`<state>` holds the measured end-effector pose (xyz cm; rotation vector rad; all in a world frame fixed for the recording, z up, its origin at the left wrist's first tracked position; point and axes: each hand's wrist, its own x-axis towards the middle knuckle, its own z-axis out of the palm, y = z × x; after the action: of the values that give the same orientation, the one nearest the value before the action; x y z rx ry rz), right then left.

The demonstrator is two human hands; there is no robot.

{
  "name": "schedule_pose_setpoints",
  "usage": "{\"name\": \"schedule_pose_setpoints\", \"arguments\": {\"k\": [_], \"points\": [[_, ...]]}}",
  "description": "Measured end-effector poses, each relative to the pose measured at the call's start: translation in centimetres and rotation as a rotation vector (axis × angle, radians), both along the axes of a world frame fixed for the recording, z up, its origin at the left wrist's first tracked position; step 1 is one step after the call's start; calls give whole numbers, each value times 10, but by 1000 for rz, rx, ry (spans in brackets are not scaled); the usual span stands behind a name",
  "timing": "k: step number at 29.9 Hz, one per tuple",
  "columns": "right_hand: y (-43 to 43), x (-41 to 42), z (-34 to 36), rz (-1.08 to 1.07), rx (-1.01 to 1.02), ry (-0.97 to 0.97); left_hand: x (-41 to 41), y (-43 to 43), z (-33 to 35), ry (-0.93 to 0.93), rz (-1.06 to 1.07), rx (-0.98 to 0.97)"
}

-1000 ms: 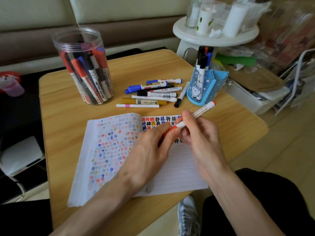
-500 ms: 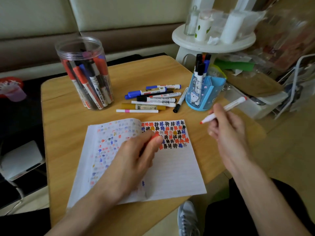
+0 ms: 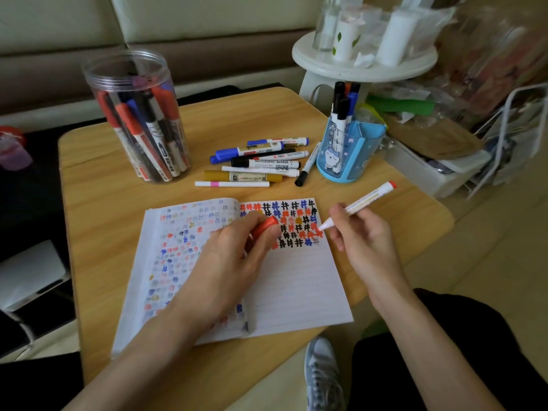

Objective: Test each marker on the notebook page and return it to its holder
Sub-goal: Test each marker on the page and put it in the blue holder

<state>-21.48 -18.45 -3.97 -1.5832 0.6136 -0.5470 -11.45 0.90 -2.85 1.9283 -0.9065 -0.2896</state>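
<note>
Over the notebook [image 3: 296, 292], right edge: my right hand [image 3: 364, 232] is gripping one uncapped orange marker [image 3: 364, 200]; my left hand [image 3: 234, 256] is pinching its cap [image 3: 265, 226]. Eight loose markers [image 3: 261, 164] are lying between two holders, clear jar [image 3: 139, 120] and blue cup [image 3: 355, 155]. Some table [image 3: 98, 203] is showing either side.

White marker [image 3: 360, 203], orange-ended, tilted, its orange cap [image 3: 265, 226] off, tip at (perhaps touching) the right edge of an open lined notebook [image 3: 296, 286] topped with coloured hash marks; blue holder [image 3: 367, 149] upright beyond.
</note>
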Motion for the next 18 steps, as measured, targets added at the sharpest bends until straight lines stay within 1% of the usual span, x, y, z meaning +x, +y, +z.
{"name": "schedule_pose_setpoints", "arguments": {"k": [5,11,18], "points": [[-2,-2,-5,-14,-97,-13,3,-4,1,-43,28,10],[-3,-4,-9,-7,-187,-41,4,-11,3,-105,-6,77],[-7,-6,-16,-56,-250,-61,9,-14,-6,-143,12,120]]}}
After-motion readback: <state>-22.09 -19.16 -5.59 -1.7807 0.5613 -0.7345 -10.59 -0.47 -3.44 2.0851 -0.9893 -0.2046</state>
